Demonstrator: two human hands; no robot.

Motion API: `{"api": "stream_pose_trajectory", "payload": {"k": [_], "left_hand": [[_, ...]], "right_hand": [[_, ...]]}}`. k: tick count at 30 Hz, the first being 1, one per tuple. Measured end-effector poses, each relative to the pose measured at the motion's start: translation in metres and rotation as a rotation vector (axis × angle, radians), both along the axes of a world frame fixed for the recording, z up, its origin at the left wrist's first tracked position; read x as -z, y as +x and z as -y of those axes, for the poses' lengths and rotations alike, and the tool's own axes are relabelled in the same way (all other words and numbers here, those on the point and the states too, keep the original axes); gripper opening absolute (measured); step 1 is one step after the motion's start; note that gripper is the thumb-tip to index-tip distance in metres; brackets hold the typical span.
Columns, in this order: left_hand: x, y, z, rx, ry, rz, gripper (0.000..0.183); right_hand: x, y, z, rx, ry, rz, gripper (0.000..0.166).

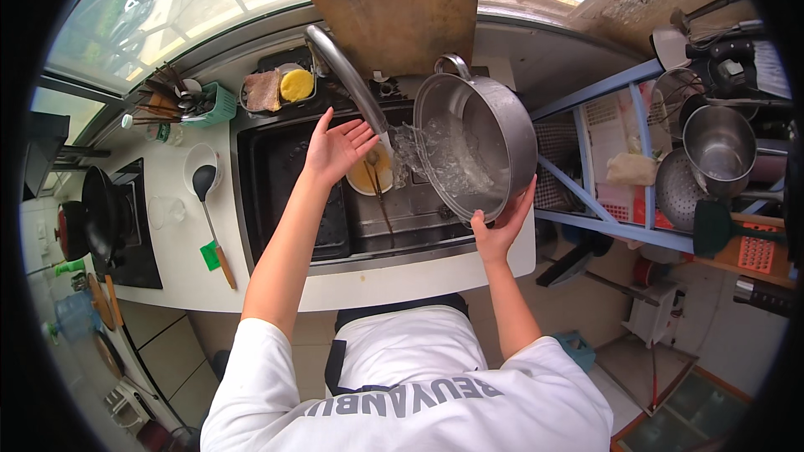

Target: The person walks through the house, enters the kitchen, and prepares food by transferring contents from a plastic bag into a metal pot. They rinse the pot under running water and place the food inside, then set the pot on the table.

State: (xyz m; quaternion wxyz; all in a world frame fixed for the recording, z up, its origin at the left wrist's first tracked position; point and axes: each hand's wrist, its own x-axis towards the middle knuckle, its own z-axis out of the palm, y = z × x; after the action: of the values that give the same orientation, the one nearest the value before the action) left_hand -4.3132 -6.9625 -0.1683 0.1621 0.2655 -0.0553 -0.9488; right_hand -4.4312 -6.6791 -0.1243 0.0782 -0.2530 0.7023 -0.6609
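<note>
A large stainless steel pot (518,138) is tilted over the right side of the dark sink (286,201), with water spilling from its left rim. My right hand (502,226) grips the pot's near lower edge. A loop handle stands at its far side. My left hand (339,144) is palm up beside the metal faucet (348,75), fingers apart and holding nothing. Beyond its fingertips, a white bowl (361,182) with yellowish liquid and chopsticks (384,216) sits in the sink. Whether water also runs from the faucet, I cannot tell.
A wooden cutting board (402,6) leans behind the sink. Sponges (296,85) lie in a tray at the back left. On the left counter are a white bowl (210,154), a black ladle (202,182) and a drinking glass (166,212). A blue rack (597,201) with cookware stands right.
</note>
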Motion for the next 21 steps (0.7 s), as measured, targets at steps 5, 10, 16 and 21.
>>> {"api": "stream_pose_trajectory", "payload": {"k": [5,10,16,21], "left_hand": [[-0.005,-0.032,-0.001,-0.084,0.076,-0.095,0.080],[-0.010,-0.037,0.001,-0.192,0.212,-0.129,0.076],[-0.021,-0.025,0.019,-0.238,0.201,-0.187,0.086],[-0.010,-0.007,-0.006,-0.066,-0.203,0.132,0.072]], "right_hand": [[0.007,0.002,-0.014,0.035,0.048,-0.141,0.102],[0.015,-0.010,-0.028,0.091,0.003,-0.559,0.098],[-0.025,-0.041,-0.023,0.089,-0.119,-0.850,0.070],[-0.002,-0.062,-0.040,0.003,-0.312,-0.616,0.064]]}}
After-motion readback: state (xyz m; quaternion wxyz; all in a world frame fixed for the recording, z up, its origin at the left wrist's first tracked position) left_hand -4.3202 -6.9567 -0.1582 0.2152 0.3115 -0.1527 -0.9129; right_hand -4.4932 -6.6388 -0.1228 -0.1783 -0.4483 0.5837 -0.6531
